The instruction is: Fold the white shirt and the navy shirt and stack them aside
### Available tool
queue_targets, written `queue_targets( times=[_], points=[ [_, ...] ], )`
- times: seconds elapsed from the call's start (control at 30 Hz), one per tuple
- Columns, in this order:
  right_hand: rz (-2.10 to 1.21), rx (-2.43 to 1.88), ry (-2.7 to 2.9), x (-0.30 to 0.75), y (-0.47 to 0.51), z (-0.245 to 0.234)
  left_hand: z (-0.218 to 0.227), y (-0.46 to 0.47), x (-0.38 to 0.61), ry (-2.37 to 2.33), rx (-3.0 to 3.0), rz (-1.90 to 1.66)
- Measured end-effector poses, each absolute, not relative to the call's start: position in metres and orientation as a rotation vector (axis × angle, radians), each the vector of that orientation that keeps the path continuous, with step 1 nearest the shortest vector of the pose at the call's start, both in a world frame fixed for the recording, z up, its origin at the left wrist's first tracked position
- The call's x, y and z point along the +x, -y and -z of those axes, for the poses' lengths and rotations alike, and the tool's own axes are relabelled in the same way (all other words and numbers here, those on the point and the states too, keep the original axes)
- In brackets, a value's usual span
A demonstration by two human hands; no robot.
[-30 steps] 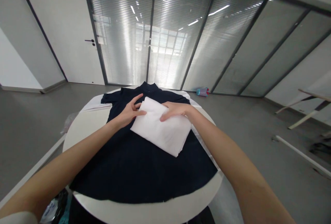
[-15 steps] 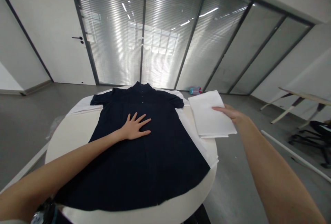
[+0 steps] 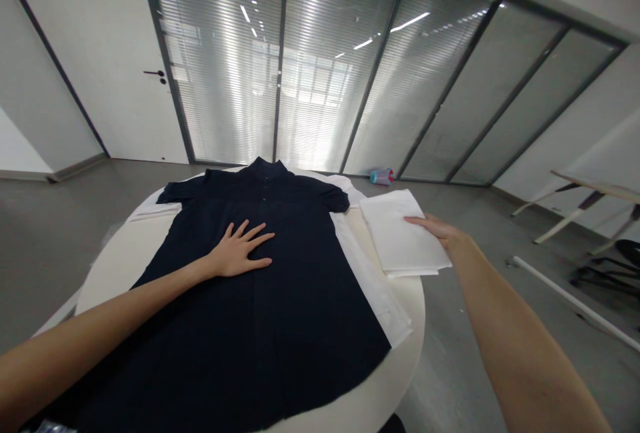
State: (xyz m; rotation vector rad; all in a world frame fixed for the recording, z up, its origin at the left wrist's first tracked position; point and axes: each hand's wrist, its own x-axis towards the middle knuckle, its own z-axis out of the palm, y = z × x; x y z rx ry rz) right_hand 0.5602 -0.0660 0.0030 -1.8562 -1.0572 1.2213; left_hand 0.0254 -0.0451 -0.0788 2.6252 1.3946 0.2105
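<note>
navy shirt (image 3: 270, 313) under splayed left hand (image 3: 239, 254); right hand (image 3: 436, 227) pinches folded white cloth (image 3: 395, 236)

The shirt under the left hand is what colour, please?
The shirt is dark navy blue, seen best in the head view.

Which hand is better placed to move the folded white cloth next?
Probably the right hand: it holds the white cloth by its edge. The left hand lies spread on the dark garment, away from the cloth.
</note>
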Motion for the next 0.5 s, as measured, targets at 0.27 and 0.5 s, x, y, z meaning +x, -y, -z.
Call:
queue_targets(
  times=[0.27, 0.5],
  points=[
    [-0.508, -2.193, 1.475, 0.558, 0.021, 0.027, 0.083, 0.035, 0.03, -1.382, 2.627, -0.165],
    [-0.167, -2.479, 1.687, 0.51, 0.021, 0.064, 0.086, 0.032, 0.031, -1.343, 2.618, -0.214]
  ],
)
